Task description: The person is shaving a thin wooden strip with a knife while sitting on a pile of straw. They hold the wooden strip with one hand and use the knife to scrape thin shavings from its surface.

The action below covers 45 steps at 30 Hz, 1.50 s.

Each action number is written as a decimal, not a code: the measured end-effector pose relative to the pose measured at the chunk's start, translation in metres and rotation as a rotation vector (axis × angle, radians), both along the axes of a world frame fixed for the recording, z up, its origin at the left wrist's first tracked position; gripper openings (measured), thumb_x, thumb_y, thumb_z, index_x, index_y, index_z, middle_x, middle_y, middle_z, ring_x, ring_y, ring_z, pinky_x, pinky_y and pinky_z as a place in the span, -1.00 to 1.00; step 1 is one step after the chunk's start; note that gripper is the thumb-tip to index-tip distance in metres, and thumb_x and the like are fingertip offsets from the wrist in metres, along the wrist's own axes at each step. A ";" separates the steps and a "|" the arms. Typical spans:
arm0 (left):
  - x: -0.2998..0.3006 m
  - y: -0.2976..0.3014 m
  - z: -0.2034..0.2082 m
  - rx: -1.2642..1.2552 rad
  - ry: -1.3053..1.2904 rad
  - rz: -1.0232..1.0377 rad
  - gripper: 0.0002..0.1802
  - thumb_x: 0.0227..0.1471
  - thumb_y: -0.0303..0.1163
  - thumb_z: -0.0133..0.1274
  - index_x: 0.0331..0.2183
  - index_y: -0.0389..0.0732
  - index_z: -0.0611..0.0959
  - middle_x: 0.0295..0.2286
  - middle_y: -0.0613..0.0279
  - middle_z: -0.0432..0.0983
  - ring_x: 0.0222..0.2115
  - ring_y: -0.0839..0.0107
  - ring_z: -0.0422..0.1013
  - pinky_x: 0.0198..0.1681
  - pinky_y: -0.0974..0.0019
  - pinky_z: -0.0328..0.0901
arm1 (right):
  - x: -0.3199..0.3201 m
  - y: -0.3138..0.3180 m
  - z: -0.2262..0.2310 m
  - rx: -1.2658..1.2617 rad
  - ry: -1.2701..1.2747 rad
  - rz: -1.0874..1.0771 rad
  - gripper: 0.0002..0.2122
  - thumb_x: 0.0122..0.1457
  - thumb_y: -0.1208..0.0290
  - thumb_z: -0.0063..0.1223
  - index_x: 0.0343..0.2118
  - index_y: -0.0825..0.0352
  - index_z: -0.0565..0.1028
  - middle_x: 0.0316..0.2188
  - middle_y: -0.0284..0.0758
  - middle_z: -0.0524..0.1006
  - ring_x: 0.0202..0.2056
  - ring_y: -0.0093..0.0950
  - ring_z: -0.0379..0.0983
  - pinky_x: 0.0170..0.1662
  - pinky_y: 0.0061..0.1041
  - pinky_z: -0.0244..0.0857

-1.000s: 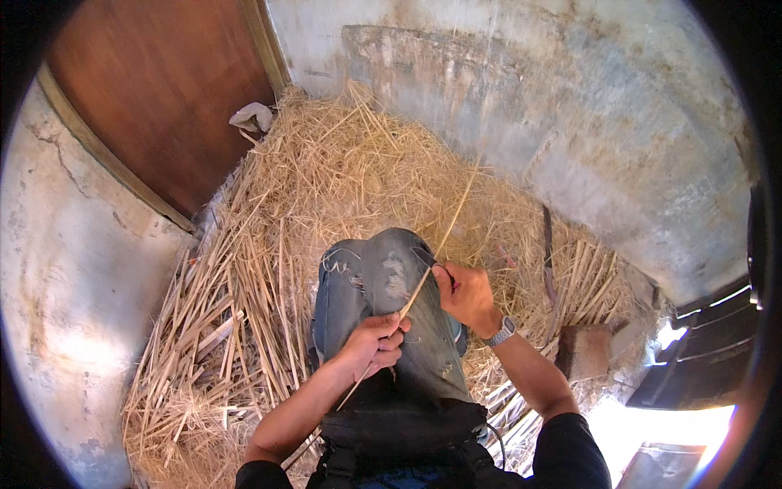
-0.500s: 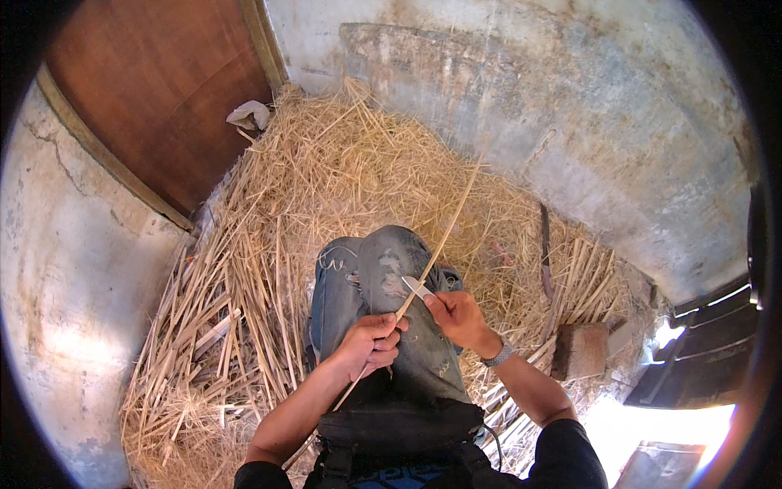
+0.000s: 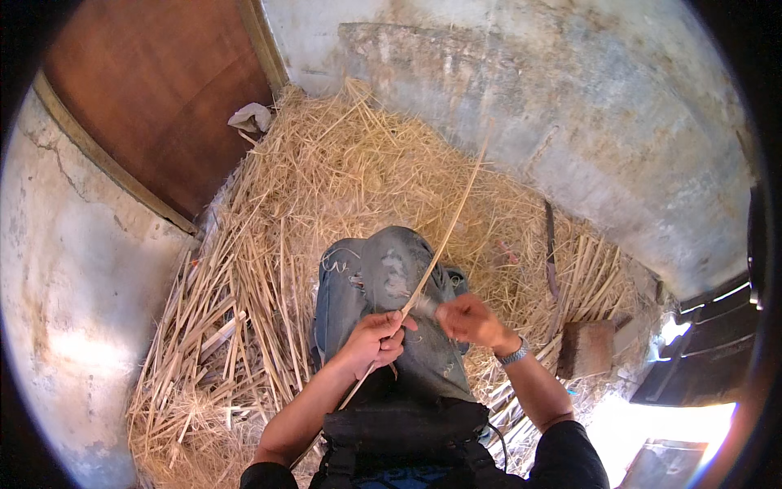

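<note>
I sit on a heap of straw with my knee in worn jeans (image 3: 383, 277) raised in front of me. My left hand (image 3: 375, 341) grips a long thin cane strip (image 3: 444, 240) that runs up and away over the knee. My right hand (image 3: 468, 319) is closed around a small knife (image 3: 423, 306), whose blade meets the strip just above my left hand. A wristwatch (image 3: 513, 354) is on my right wrist.
Split cane and straw (image 3: 244, 301) cover the floor around me. A brown wooden door (image 3: 155, 106) stands at the upper left, with a crumpled rag (image 3: 251, 118) at its foot. A rough plaster wall (image 3: 570, 106) curves behind. A wooden block (image 3: 586, 349) lies at my right.
My right hand has slid down the strip toward my left hand, bringing the blade close to it. The strip's far end has swung slightly.
</note>
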<state>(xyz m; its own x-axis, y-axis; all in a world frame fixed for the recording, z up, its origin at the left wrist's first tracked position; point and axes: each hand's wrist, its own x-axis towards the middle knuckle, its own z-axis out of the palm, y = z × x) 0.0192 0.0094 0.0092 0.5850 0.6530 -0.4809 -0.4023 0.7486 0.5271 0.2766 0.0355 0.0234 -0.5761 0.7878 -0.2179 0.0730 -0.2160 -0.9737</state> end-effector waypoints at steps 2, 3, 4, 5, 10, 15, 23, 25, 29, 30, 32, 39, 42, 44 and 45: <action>0.001 -0.002 -0.003 0.189 0.104 -0.057 -0.62 0.40 -0.17 -0.13 -0.12 -0.31 0.55 -0.69 0.47 0.15 -0.79 0.65 0.06 -0.77 0.49 -0.04 | -0.004 0.008 0.011 0.176 -0.095 -0.142 -0.60 0.30 0.12 0.14 -0.52 0.38 0.55 -0.74 -0.41 0.36 -0.65 -0.67 0.19 -0.59 -0.46 0.04; 0.001 -0.002 -0.003 0.189 0.105 -0.056 -0.62 0.40 -0.17 -0.13 -0.12 -0.31 0.55 -0.69 0.47 0.15 -0.79 0.65 0.06 -0.77 0.49 -0.04 | -0.007 0.011 0.016 0.351 -0.189 -0.284 -0.62 0.28 0.10 0.17 -0.48 0.38 0.59 -0.72 -0.40 0.40 -0.65 -0.68 0.21 -0.59 -0.47 0.07; 0.003 -0.003 0.001 0.248 0.213 -0.075 -0.61 0.40 -0.14 -0.14 -0.11 -0.30 0.55 -0.69 0.48 0.16 -0.78 0.65 0.07 -0.76 0.49 -0.04 | -0.009 0.012 0.021 0.349 -0.188 -0.285 -0.62 0.28 0.10 0.17 -0.48 0.38 0.59 -0.72 -0.40 0.40 -0.65 -0.68 0.21 -0.59 -0.47 0.07; 0.005 -0.003 0.004 0.306 0.322 -0.094 -0.60 0.41 -0.12 -0.14 -0.10 -0.28 0.56 -0.69 0.48 0.17 -0.77 0.65 0.09 -0.74 0.49 -0.03 | -0.012 0.012 0.026 0.395 -0.363 -0.241 -0.67 0.26 0.14 0.21 -0.44 0.37 0.62 -0.70 -0.37 0.43 -0.65 -0.67 0.22 -0.58 -0.47 0.09; 0.008 -0.004 0.005 0.429 0.421 -0.093 -0.58 0.42 -0.09 -0.17 -0.10 -0.27 0.56 -0.69 0.50 0.15 -0.75 0.66 0.08 -0.70 0.49 -0.03 | -0.037 0.005 0.028 0.451 -0.325 -0.158 -0.78 0.21 0.32 0.28 -0.46 0.38 0.58 -0.75 -0.45 0.31 -0.66 -0.69 0.17 -0.60 -0.51 0.02; 0.004 -0.001 -0.020 0.294 0.224 0.002 -0.56 0.42 -0.10 -0.17 -0.14 -0.31 0.58 -0.69 0.53 0.09 -0.74 0.68 -0.01 -0.69 0.49 -0.08 | -0.036 -0.002 0.017 0.609 -0.104 -0.084 -0.85 0.16 0.44 0.32 -0.48 0.35 0.58 -0.72 -0.41 0.41 -0.69 -0.67 0.24 -0.61 -0.55 0.03; -0.009 0.007 0.004 0.073 0.062 -0.031 -0.50 0.43 -0.11 -0.21 -0.06 -0.42 0.52 -0.69 0.51 0.03 -0.78 0.67 -0.07 -0.76 0.46 -0.16 | 0.011 0.028 0.017 0.095 -0.062 -0.770 -0.84 0.13 0.42 0.34 -0.40 0.42 0.61 -0.68 -0.44 0.39 -0.61 -0.70 0.24 -0.56 -0.57 0.08; -0.007 0.008 0.008 0.088 0.075 -0.042 -0.50 0.43 -0.10 -0.22 -0.04 -0.41 0.51 -0.69 0.51 0.02 -0.78 0.67 -0.06 -0.77 0.45 -0.16 | 0.018 0.040 0.006 0.637 -0.476 -0.844 -0.78 0.13 0.37 0.36 -0.51 0.40 0.59 -0.67 -0.49 0.48 -0.64 -0.75 0.25 -0.60 -0.60 0.05; -0.001 0.002 -0.012 0.250 0.176 -0.017 -0.52 0.41 -0.11 -0.16 -0.09 -0.39 0.55 -0.69 0.50 0.08 -0.76 0.67 -0.01 -0.72 0.47 -0.10 | -0.026 0.015 0.007 0.455 -0.315 -0.699 -0.72 0.12 0.34 0.37 -0.58 0.40 0.55 -0.74 -0.53 0.37 -0.65 -0.74 0.20 -0.63 -0.54 0.03; 0.002 0.001 -0.017 0.383 0.248 -0.008 -0.54 0.41 -0.11 -0.14 -0.10 -0.37 0.57 -0.69 0.50 0.10 -0.75 0.67 0.02 -0.70 0.47 -0.06 | -0.031 0.013 0.005 0.452 -0.346 -0.594 -0.69 0.13 0.26 0.36 -0.55 0.42 0.57 -0.74 -0.41 0.38 -0.66 -0.66 0.24 -0.61 -0.48 0.09; 0.008 -0.003 -0.018 0.442 0.342 -0.013 -0.55 0.41 -0.11 -0.14 -0.12 -0.34 0.58 -0.69 0.50 0.13 -0.74 0.68 0.05 -0.67 0.48 -0.04 | -0.040 0.009 0.002 0.436 -0.375 -0.490 -0.65 0.14 0.19 0.35 -0.53 0.45 0.59 -0.75 -0.29 0.39 -0.67 -0.57 0.29 -0.59 -0.41 0.15; 0.009 -0.004 -0.010 0.464 0.406 -0.019 -0.58 0.41 -0.12 -0.14 -0.14 -0.29 0.60 -0.70 0.51 0.16 -0.70 0.68 0.08 -0.64 0.48 0.00 | -0.045 0.010 0.000 0.486 -0.379 -0.407 -0.65 0.17 0.28 0.32 -0.60 0.42 0.48 -0.75 -0.31 0.29 -0.65 -0.57 0.18 -0.57 -0.43 0.10; 0.011 -0.003 -0.012 0.438 0.318 -0.020 -0.57 0.42 -0.12 -0.16 -0.15 -0.31 0.59 -0.70 0.51 0.14 -0.73 0.68 0.05 -0.66 0.48 -0.02 | -0.039 0.006 -0.003 0.482 -0.298 -0.380 -0.69 0.18 0.35 0.31 -0.59 0.40 0.46 -0.76 -0.41 0.25 -0.62 -0.67 0.11 -0.57 -0.48 0.05; 0.005 0.002 -0.020 0.390 0.269 0.000 -0.56 0.42 -0.11 -0.16 -0.14 -0.32 0.59 -0.71 0.51 0.12 -0.75 0.68 0.03 -0.68 0.47 -0.05 | -0.042 -0.002 0.001 0.509 -0.254 -0.354 -0.70 0.19 0.36 0.30 -0.57 0.40 0.47 -0.75 -0.41 0.25 -0.62 -0.68 0.12 -0.57 -0.49 0.04; 0.001 0.004 -0.022 0.347 0.218 0.016 -0.55 0.42 -0.10 -0.16 -0.14 -0.33 0.58 -0.71 0.51 0.10 -0.77 0.67 0.01 -0.71 0.47 -0.08 | -0.045 -0.007 0.005 0.534 -0.222 -0.299 -0.71 0.20 0.37 0.29 -0.56 0.40 0.48 -0.75 -0.35 0.26 -0.64 -0.64 0.12 -0.59 -0.48 0.06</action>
<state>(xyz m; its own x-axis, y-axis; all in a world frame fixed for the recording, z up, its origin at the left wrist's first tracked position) 0.0207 0.0130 -0.0129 0.4820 0.8065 -0.3424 -0.2630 0.5060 0.8215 0.2315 0.0285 0.0282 -0.3012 0.9401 0.1597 0.2965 0.2515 -0.9213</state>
